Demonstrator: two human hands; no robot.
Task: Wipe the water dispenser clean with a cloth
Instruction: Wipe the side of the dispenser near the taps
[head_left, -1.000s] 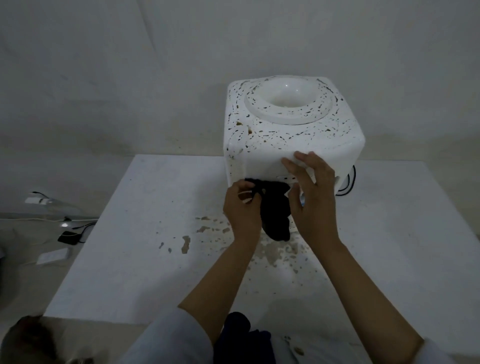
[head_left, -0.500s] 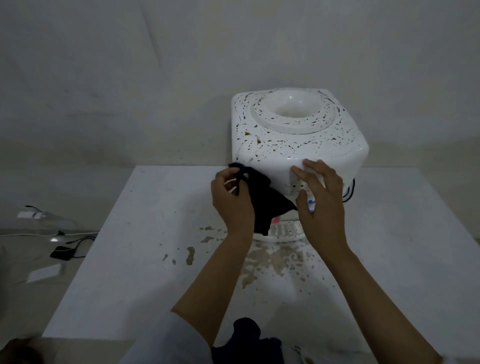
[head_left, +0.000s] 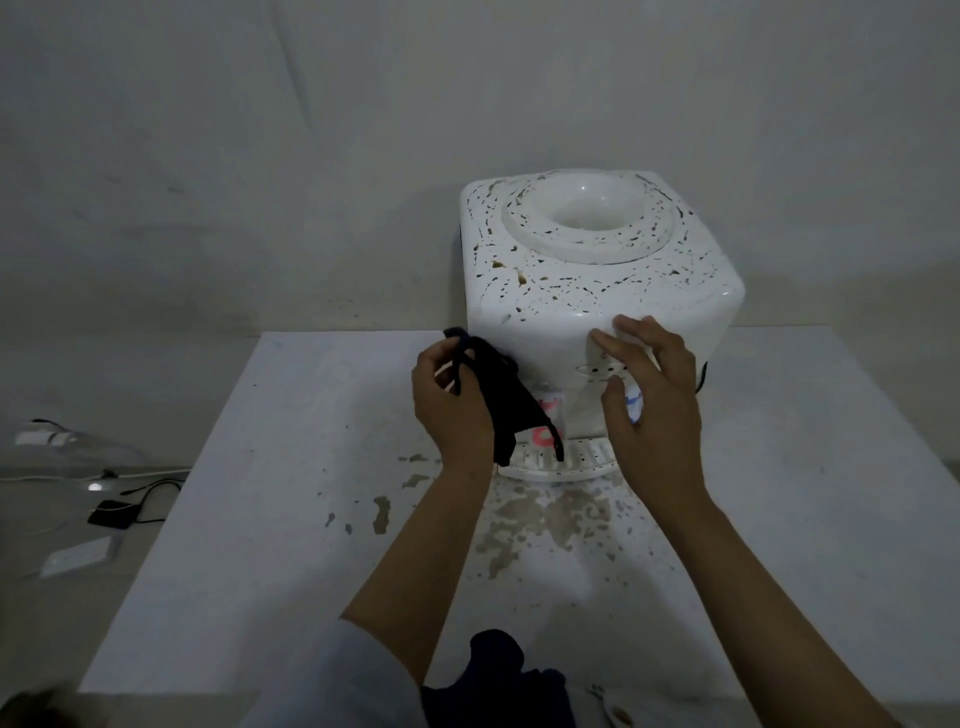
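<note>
Dispenser: the white, boxy plastic water dispenser (head_left: 597, 291) stands on the pale, stained desk (head_left: 291, 493), its top speckled with brown and dark spots around the round bottle well.
Cloth: a small black fabric cloth (head_left: 511, 402) hangs against the dispenser's front left corner, draping down towards the drip tray (head_left: 566, 462).
Left hand: the left hand (head_left: 452, 410) has its fingers curled, pinching the cloth's upper edge.
Right hand: the right hand (head_left: 652, 400) lies with spread, fairly straight fingers on the dispenser's front panel, gripping nothing.
Handling, cloth: probably soft, limp and light; bunching it into the palm should give a firmer wiping pad than a pinched edge.
Handling, dispenser: likely a rigid, smooth, hollow shell with no bottle on it, so fairly light and apt to slide; bracing a flat side or top edge looks wise, away from the taps.
</note>
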